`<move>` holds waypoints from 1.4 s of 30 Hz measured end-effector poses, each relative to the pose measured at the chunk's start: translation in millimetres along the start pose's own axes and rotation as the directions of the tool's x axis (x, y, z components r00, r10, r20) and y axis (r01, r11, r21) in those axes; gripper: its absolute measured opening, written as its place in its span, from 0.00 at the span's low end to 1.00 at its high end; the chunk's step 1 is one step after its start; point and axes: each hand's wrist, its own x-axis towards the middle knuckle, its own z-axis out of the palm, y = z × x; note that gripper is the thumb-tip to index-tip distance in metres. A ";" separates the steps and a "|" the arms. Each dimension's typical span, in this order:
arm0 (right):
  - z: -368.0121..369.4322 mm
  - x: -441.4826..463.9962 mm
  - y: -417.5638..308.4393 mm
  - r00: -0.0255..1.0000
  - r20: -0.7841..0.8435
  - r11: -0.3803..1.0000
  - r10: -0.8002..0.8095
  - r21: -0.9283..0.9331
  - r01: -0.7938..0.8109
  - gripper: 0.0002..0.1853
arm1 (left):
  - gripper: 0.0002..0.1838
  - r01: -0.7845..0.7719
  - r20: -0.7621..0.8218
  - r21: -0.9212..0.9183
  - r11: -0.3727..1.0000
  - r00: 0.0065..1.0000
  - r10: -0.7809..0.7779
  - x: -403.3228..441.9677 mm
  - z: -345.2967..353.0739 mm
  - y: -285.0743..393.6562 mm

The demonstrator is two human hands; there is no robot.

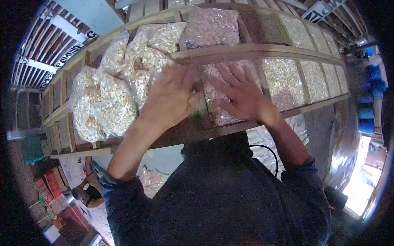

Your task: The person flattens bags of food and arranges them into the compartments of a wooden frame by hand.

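Spreading Fingers Over Bagged Flakes

Wooden rack (238, 52), gridded: stretching from nine to two o'clock. Piled bags (116, 104): crowding ten o'clock. Flake-filled bag (223, 118): lying in its compartment toward twelve. Right hand (246, 93): resting on that bag, fingers wide, gripping nothing. Left hand (174, 90), blurred: lying leftward; finger hold cannot be told. Flat, even palm pressure is probably serving best. Slats are hemming the sides; room is apparently opening upward.

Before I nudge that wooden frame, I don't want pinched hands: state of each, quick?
Left hand: blurred near the filled bags; grip cannot be told.
Right hand: open, spread over pale flakes.
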 end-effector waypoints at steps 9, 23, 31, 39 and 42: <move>11.8 -5.5 -2.7 0.977 -0.204 0.998 0.056 -0.024 -0.062 0.34 | 0.47 -0.353 -0.071 0.023 0.935 0.933 0.353 43.3 56.4 3.5; 9.3 -18.5 8.3 0.963 -0.180 0.979 0.201 0.003 -0.204 0.36 | 0.46 -0.409 -0.187 -0.022 0.912 0.898 0.398 50.6 43.2 16.2; -62.2 -51.5 32.7 0.527 -0.647 0.834 0.552 0.450 -0.320 0.25 | 0.47 -0.596 -0.455 -0.009 0.803 0.718 0.527 114.8 86.4 49.2; -14.2 -12.2 10.6 0.879 -0.477 0.994 0.027 -0.081 -0.075 0.40 | 0.51 -0.368 0.052 -0.244 0.897 0.919 0.391 70.7 38.5 39.7; 6.7 -10.2 3.0 0.993 -0.110 0.995 0.052 -0.079 -0.061 0.41 | 0.54 -0.229 -0.069 0.167 0.959 0.967 0.243 25.2 46.8 18.6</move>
